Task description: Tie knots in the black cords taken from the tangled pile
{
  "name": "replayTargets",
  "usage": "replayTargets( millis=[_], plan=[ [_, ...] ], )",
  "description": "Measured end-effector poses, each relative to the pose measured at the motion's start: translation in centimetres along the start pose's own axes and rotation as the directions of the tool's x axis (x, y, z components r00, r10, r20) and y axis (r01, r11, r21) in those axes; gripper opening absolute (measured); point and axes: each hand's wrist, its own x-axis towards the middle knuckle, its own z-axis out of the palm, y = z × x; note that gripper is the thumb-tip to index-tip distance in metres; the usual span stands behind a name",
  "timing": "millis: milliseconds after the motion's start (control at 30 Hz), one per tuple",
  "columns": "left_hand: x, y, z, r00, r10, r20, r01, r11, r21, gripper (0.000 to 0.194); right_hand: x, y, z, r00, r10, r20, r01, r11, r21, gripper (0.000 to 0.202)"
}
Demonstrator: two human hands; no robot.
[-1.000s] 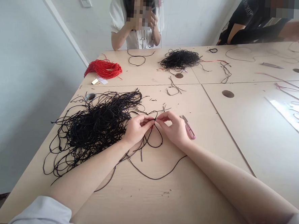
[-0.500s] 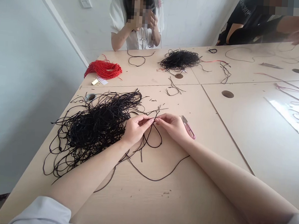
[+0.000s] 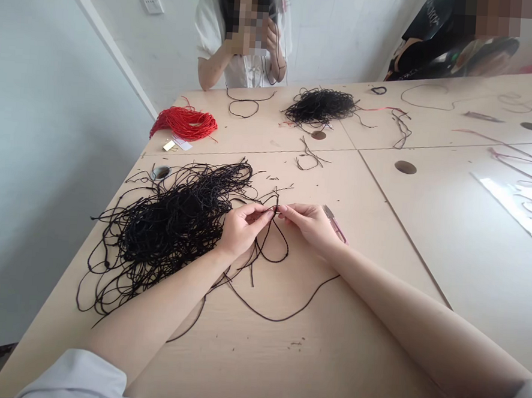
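Head view, one: I am looking forward and down from the wearer's head, close above the desk (image 3: pixel 351 348), facing its far edge.

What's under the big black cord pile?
The table shows through loose loops at the edges of the pile, and a round hole shows at its far edge. The dense middle covers whatever lies beneath, so I can't tell.

No text, label, brand, number or sign can be read. Pale lettering (image 3: pixel 433 9) marks the black fabric garment (image 3: pixel 423 22) of the person at the upper right, too small and blurred to make out.
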Motion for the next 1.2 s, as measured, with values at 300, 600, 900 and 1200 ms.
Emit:
replayTargets(
  millis=[300, 600, 900, 1200],
  plan=[
    [-0.12, -0.17, -0.17, 0.999, -0.026, -0.047, 0.03, 0.996, 0.088, 0.024, -0.06, -0.43, -0.28, 1.0, 0.019, 0.002, -0.02, 0.999, 0.046, 0.036],
    [-0.13, 0.04, -0.14, 0.999, 0.031, -0.01, -0.03, 0.99, 0.139, 0.024, -0.02, -0.5, -0.34, 0.996, 0.082, 0.038, -0.082, 0.997, 0.006, 0.036],
    [-0.19, 0.13, -0.2, 1.0, 0.031, 0.006, -0.031, 0.984, 0.175, 0.025, 0.04, -0.75, -0.6, 0.993, 0.09, 0.082, -0.091, 0.996, 0.013, 0.034],
    [-0.12, 0.41, -0.18, 0.999, 0.027, 0.029, -0.03, 0.991, 0.127, 0.027, 0.54, -0.03, -0.72, 0.988, 0.064, 0.138, -0.082, 0.989, 0.125, 0.035]
  ],
)
